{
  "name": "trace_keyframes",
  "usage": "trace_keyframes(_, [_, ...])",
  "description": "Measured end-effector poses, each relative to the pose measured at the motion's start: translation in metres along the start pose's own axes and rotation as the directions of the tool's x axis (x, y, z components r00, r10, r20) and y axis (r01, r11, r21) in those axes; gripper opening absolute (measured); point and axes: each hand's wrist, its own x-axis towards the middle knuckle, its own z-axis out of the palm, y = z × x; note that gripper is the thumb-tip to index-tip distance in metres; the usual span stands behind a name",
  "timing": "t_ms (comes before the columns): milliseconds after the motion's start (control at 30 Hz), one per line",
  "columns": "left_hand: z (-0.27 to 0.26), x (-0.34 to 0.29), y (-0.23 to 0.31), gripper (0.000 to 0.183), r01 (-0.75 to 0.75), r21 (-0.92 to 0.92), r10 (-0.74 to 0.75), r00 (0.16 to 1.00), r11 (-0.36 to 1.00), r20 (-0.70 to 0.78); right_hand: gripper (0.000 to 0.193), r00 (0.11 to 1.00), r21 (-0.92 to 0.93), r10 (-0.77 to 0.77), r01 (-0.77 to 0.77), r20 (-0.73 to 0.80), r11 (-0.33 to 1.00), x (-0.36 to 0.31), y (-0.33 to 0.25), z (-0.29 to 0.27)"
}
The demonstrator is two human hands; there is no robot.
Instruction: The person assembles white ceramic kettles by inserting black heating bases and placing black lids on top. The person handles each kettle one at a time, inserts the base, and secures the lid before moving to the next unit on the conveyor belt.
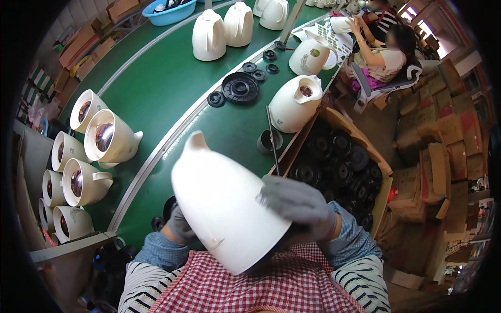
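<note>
A white vacuum jug (224,195) is held tilted in front of my chest, its spout to the upper left and its dark-edged bottom to the lower right. My right hand (302,206), in a grey glove, is closed on the jug's right side by the bottom, fingers laid along the wall. My gloved left hand (181,227) holds the jug from its left side; the jug hides most of its fingers. Beyond the jug stand a black cup (269,142) with a thin dark rod (273,141) and another white jug (296,104) with an open top.
Black discs and rings (240,87) lie on the green bench (172,78). A carton (385,169) of black round parts is at my right. Open white jug bodies (110,136) lie on the left, others (209,36) stand farther off. Co-workers (389,55) sit at the far right.
</note>
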Motion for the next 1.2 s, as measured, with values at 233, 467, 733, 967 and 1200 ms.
trace_keyframes(233, [-0.045, 0.082, 0.134, 0.048, -0.221, 0.678, 0.413, 0.901, 0.701, -0.133, 0.048, 0.871, 0.032, 0.473, -0.473, -0.135, 0.880, -0.072, 0.044, 0.011])
trace_keyframes(467, [-0.134, 0.322, 0.191, 0.053, -0.059, 0.906, 0.733, 0.611, 0.419, -0.300, 0.046, 0.671, 0.016, 0.740, -0.740, -0.056, 0.672, -0.147, 0.030, 0.048])
trace_keyframes(733, [-0.146, 0.359, 0.220, 0.062, 0.244, 0.926, 0.699, 0.607, 0.288, -0.377, 0.047, 0.331, 0.106, 0.943, -0.937, -0.034, 0.333, -0.197, 0.008, 0.040])
trace_keyframes(967, [-0.023, 0.131, 0.134, 0.054, -0.140, 0.742, 0.453, 0.713, -0.655, 0.535, 0.049, 0.407, 0.075, 0.909, -0.913, 0.086, 0.401, -0.177, 0.011, 0.058])
trace_keyframes(1200, [-0.102, -0.018, 0.193, 0.049, 0.608, 0.531, 0.761, 0.638, -0.591, 0.117, 0.045, 0.660, -0.010, 0.749, -0.750, 0.059, 0.662, -0.166, 0.008, 0.063])
